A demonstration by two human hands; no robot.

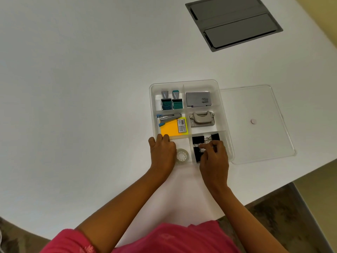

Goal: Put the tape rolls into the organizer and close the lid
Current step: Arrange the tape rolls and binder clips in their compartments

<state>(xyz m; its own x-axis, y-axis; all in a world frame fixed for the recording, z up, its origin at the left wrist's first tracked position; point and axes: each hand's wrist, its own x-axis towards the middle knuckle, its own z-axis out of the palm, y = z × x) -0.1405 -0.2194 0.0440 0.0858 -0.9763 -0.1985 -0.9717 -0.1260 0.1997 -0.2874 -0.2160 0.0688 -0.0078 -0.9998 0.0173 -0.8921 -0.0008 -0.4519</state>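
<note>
Tape roll [182, 155], clear with white core, lying flat in near-left compartment of organizer [217, 84], just beside left hand [163, 152]. Left hand curled loosely over that compartment's near-left corner, fingers bent, grip on anything not discernible; right hand [215, 157] over near-right compartment among binder clips [197, 141], fingers pinched together, contents of pinch not discernible. Lid [255, 123] off, flat on table [73, 88] touching organizer's right side.
</note>
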